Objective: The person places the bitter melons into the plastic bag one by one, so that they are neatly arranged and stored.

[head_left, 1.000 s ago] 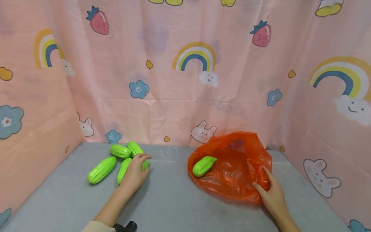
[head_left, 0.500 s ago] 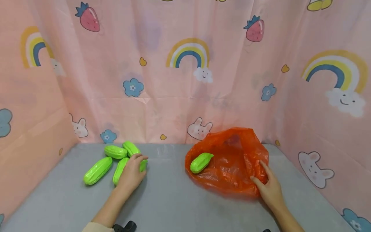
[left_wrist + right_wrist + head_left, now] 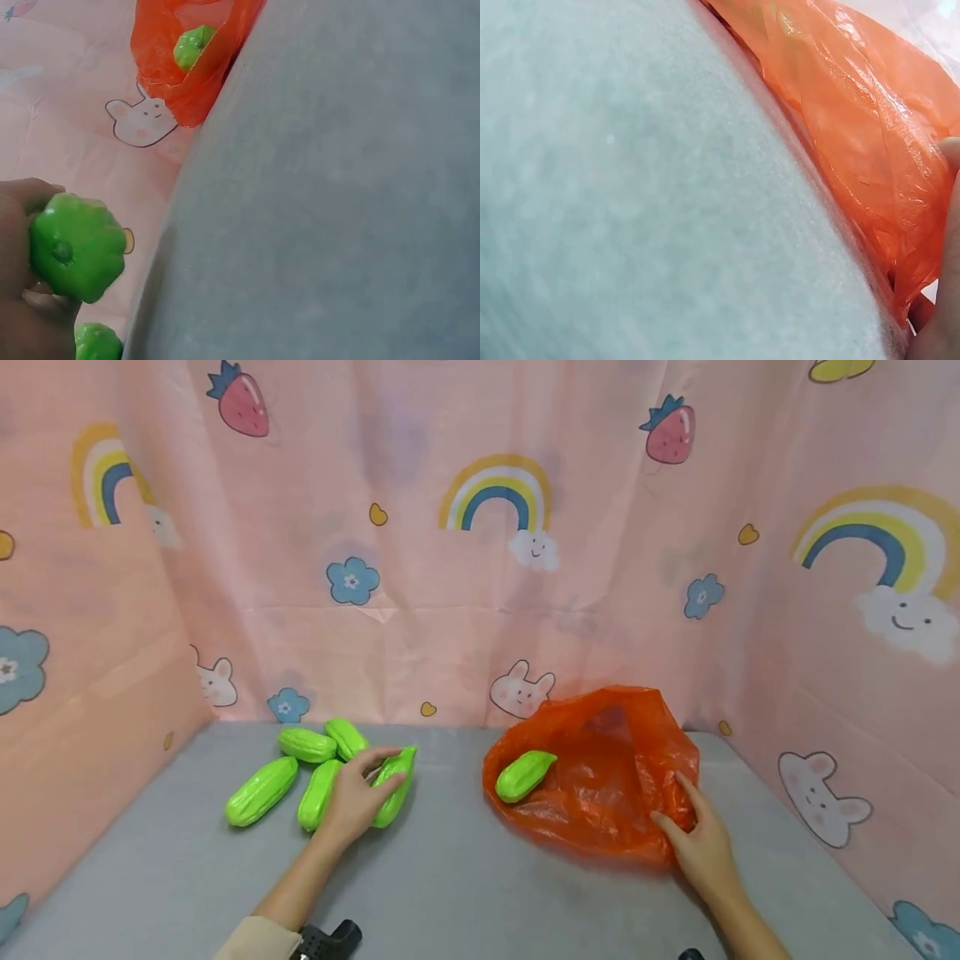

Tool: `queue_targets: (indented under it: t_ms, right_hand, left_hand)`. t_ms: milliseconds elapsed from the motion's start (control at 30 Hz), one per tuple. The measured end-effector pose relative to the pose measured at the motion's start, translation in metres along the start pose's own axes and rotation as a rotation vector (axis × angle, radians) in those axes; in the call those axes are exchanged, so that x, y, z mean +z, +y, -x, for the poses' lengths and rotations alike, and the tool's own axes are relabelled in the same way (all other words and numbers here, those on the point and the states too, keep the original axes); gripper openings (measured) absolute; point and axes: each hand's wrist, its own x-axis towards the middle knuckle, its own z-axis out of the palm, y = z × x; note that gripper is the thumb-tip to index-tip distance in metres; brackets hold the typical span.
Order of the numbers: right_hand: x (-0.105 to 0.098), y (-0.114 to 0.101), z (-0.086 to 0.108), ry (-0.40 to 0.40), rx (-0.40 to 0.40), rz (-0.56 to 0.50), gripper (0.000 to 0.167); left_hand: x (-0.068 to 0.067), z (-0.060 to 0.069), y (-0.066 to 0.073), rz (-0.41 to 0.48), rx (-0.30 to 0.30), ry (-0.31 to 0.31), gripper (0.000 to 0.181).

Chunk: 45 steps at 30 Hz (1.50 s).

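Between the thumb and fingers of my left hand [image 3: 354, 797] is a bright green bitter melon [image 3: 396, 787], ridged and tapering to a pointed tip. In the left wrist view its knobbed end [image 3: 79, 247] faces the camera. My right hand [image 3: 707, 852] pinches the right side of a red plastic bag [image 3: 600, 810], whose mouth gapes toward me. One more bitter melon [image 3: 525, 776] lies inside the bag at its left. The right wrist view shows the bag's crinkled film [image 3: 855, 127] against the fingers at the right edge.
Several other bitter melons [image 3: 261, 792] lie on the grey tabletop [image 3: 465, 885] left of my left hand. Pink printed curtains [image 3: 420, 660] enclose the table at the back and both sides. Black wrist gear [image 3: 330, 939] shows by the left sleeve.
My left hand has drawn a bitter melon slightly right, away from the group, and more of it now shows. The right hand keeps its hold on the bag. The head view shifted a little.
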Motion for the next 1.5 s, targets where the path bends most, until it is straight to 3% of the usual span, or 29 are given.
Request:
queue_targets:
  t_ms: [300, 500, 800, 933, 1133, 1300, 1500]
  right_hand:
    - [0.001, 0.000, -0.002, 0.021, -0.040, -0.003, 0.076]
    - [0.000, 0.000, -0.002, 0.013, -0.051, 0.021, 0.077]
    - [0.004, -0.001, -0.002, -0.021, -0.028, 0.036, 0.077]
    - [0.003, -0.002, 0.002, 0.003, -0.015, 0.021, 0.076]
    - [0.005, -0.001, 0.006, -0.021, -0.009, 0.017, 0.077]
    - [0.004, 0.001, 0.002, -0.007, -0.062, 0.022, 0.077]
    - [0.000, 0.002, 0.002, 0.000, -0.090, 0.053, 0.074]
  left_hand:
    - [0.000, 0.003, -0.011, -0.057, -0.041, -0.034, 0.031]
    - [0.001, 0.003, -0.018, -0.106, -0.088, -0.004, 0.029]
    - [-0.004, 0.008, -0.019, -0.198, -0.049, -0.024, 0.039]
    - [-0.003, 0.011, -0.020, -0.189, -0.054, -0.054, 0.044]
    - [-0.007, 0.016, -0.019, -0.192, -0.023, -0.036, 0.043]
    - [-0.006, 0.013, -0.018, -0.214, -0.016, -0.036, 0.043]
    - [-0.004, 0.016, -0.018, -0.203, -0.085, -0.051, 0.043]
